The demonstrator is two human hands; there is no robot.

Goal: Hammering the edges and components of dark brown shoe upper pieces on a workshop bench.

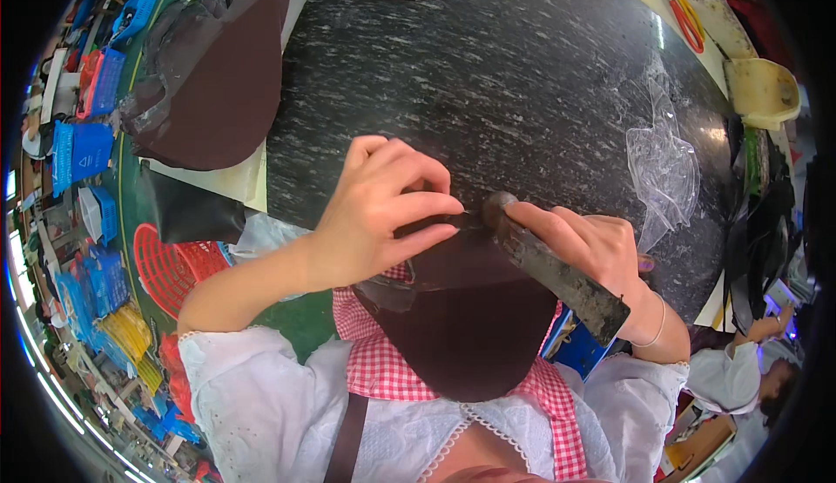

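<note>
A dark brown leather-like piece (470, 335) with a rounded lower end hangs over the near table edge, in front of my chest. At its upper edge my left hand (379, 200) pinches the material between thumb and fingertips. My right hand (592, 243) is closed around a hammer (557, 274), whose handle is mostly hidden by the fingers. The hammer's rounded metal face rests at or just above the piece's upper edge, close to my left fingertips; whether it touches is unclear. Its long flat end points toward me.
Similar brown pieces (218, 91) lie stacked at the far left of the dark speckled table (418, 74). Crumpled clear plastic (666, 169) lies on the right, near a cream plastic container (765, 91). A red basket (170, 265) stands at left. Another person (736, 374) sits at lower right.
</note>
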